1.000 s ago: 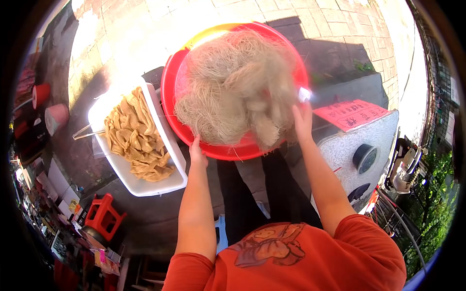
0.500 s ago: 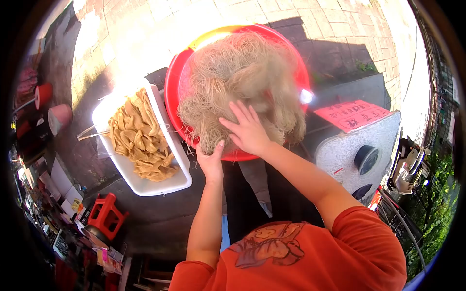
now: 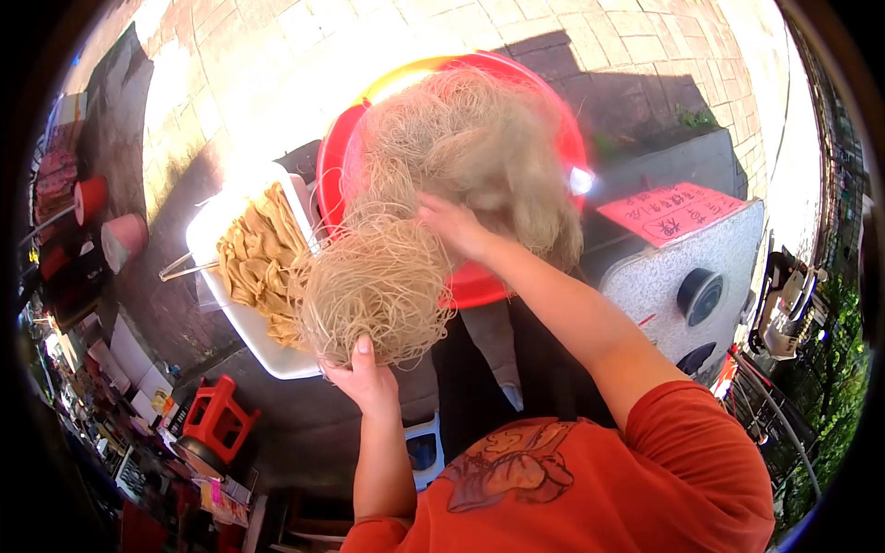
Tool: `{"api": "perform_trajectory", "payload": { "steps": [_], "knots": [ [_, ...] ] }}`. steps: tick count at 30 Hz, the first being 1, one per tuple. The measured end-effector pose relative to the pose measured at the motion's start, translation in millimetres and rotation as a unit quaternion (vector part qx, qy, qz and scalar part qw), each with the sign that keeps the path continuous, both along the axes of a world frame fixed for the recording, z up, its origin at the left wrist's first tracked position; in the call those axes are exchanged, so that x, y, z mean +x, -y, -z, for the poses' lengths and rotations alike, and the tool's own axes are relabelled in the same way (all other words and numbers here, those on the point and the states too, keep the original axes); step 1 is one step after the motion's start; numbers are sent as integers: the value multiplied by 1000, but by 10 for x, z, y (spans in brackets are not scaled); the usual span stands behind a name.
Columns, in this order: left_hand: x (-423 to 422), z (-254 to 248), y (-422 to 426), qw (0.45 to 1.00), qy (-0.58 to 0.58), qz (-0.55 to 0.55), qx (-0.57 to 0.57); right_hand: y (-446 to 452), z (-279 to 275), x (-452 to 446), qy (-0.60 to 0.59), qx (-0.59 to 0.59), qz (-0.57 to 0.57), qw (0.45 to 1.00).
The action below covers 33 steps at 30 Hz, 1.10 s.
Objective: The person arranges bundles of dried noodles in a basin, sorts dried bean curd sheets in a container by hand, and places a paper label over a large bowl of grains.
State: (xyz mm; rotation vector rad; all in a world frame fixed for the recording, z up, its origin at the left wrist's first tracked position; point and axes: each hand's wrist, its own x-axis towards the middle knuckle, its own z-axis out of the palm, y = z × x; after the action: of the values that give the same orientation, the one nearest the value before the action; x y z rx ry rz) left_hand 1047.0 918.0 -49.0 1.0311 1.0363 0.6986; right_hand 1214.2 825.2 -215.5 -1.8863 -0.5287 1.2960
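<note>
Beige strand bundle [image 3: 378,290] beyond left grip [image 3: 371,383], clamped at near edge; right grip [image 3: 455,229] far side, hold unclear.

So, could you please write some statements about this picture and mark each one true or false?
1. The left grip holds a clump of pale strands. True.
2. The pink sign bears dark writing. True.
3. The right grip rests on that sign. False: it is at the pale strands.
4. A white tub holds brown pieces. True.
5. The red basin stands left of that tub. False: it stands to the right.
</note>
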Motion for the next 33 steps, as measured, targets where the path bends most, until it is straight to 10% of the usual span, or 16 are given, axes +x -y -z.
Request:
{"api": "perform_trajectory", "payload": {
  "steps": [4,8,12,15,19,28,33],
  "knots": [
    [483,233,-74,985,66,97,-127,131,-375,92,-390,173,447,786],
    [818,1065,103,967,-43,187,-169,662,-568,459,-360,213,456,785],
    [810,1300,288,953,-222,204,20,980,-478,666,8,75,331,941],
    [573,1161,324,984,-144,103,39,949,-596,663,381,-6,60,923],
    [70,1336,148,992,-113,30,52,625,-600,358,407,-39,-129,904],
    [-196,2833,-559,920,-327,-58,-208,172,-83,394,355,-103,-75,926],
    [279,2648,-649,923,-232,-33,-305,254,16,498,357,-83,-90,926]
  ]
}}
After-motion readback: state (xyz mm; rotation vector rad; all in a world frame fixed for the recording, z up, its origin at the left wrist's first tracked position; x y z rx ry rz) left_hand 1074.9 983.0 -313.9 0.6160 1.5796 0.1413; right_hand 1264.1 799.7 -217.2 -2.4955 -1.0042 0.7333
